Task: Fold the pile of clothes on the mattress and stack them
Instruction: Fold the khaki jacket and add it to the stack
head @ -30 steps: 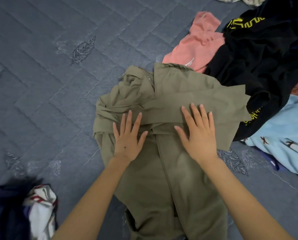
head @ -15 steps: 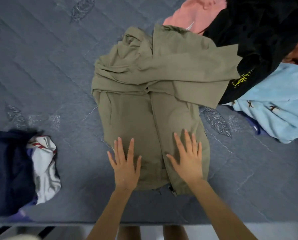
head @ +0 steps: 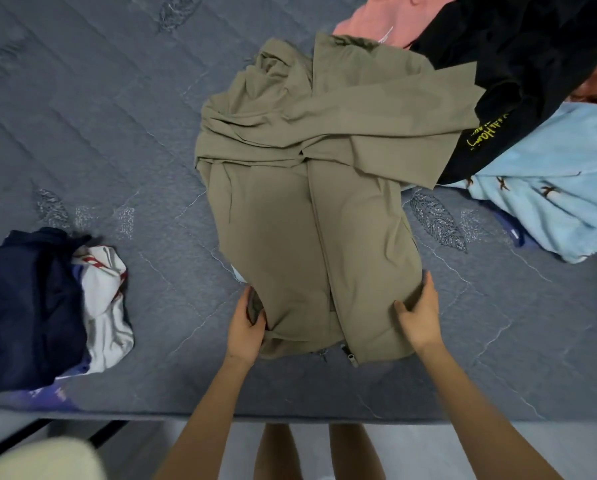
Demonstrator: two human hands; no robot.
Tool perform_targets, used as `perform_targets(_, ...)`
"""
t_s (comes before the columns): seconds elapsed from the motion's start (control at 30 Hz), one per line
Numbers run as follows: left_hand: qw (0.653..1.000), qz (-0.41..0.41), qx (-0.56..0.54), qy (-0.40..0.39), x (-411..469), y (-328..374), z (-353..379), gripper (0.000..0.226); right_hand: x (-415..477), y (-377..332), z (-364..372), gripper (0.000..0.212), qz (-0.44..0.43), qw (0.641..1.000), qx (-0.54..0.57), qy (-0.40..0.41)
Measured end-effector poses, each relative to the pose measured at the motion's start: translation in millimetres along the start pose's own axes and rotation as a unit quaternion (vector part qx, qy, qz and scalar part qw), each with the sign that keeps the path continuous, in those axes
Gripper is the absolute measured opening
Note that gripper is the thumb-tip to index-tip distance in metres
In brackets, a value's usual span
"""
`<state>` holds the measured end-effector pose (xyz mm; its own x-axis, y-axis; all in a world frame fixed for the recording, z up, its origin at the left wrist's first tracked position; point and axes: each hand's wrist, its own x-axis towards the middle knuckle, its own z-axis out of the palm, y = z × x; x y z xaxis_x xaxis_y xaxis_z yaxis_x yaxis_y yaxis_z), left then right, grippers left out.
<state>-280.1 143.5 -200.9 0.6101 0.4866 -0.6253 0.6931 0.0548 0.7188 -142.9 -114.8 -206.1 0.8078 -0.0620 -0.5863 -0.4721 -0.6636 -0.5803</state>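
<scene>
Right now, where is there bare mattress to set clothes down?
Bare: the strip between the navy pile and olive jacket, the far-left mattress, and the near-right patch beside the light blue garment. Crowded: far right, with the pink top and black garment.

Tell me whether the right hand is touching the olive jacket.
Touching. The head view shows the right hand gripping the lower corner of the olive jacket, thumb pressed onto the fabric.

— What sort of place was it?
— A bedroom in a home; a quilted grey mattress (head: pixel 82 116) with stitched leaf motifs filled the view; its near edge ended above a pale floor (head: pixel 588 445).
— What else showed it?
— Everyday clothes lay loose on it; a pink top (head: pixel 369 19), a black garment (head: pixel 532 46), a light blue garment (head: pixel 549 188); a dark frame bar (head: pixel 13 441) showed beneath.
</scene>
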Motion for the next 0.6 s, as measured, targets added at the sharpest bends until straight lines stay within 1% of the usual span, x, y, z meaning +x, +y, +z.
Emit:
perform_targets(0.07,0.999,0.006,0.029,0.019,-0.3,0.1,-1.1,0.044,-4.3,1.7,2.3,0.069,-0.003,1.000,0.027,-0.001)
perform_targets(0.13,0.998,-0.004,0.059,0.024,-0.9,-0.8,-4.0,0.021,-10.5,3.7,7.1,0.059,0.023,0.999,0.038,0.006)
perform_targets(0.17,0.997,-0.018,0.065,0.022,-1.1,-1.5,-5.9,0.013,-12.7,4.7,9.9,0.052,0.038,0.998,0.052,0.013)
perform_targets(0.23,0.998,-0.038,0.049,0.020,-3.2,-5.0,-11.5,0.017,-20.4,7.4,16.0,0.038,0.055,0.993,0.101,0.021)
perform_targets(0.3,0.997,-0.069,-0.028,0.031,-6.4,-8.9,-19.1,0.022,-29.8,10.4,21.0,0.027,0.072,0.985,0.152,0.026)
perform_targets(0.37,0.988,-0.098,-0.107,0.051,-13.1,-15.4,-27.3,0.025,-40.0,15.4,23.4,0.017,0.085,0.975,0.200,0.042)
perform_targets(0.43,0.979,-0.112,-0.156,0.069,-20.7,-23.2,-37.0,0.027,-49.7,21.4,24.7,0.007,0.095,0.966,0.234,0.059)
perform_targets(0.5,0.967,-0.122,-0.199,0.101,-27.5,-30.7,-47.6,0.031,-58.4,28.1,25.5,0.007,0.099,0.960,0.254,0.072)
perform_targets(0.6,0.943,-0.127,-0.258,0.170,-33.9,-42.7,-64.8,0.031,-71.5,32.9,25.2,0.013,0.115,0.941,0.304,0.088)
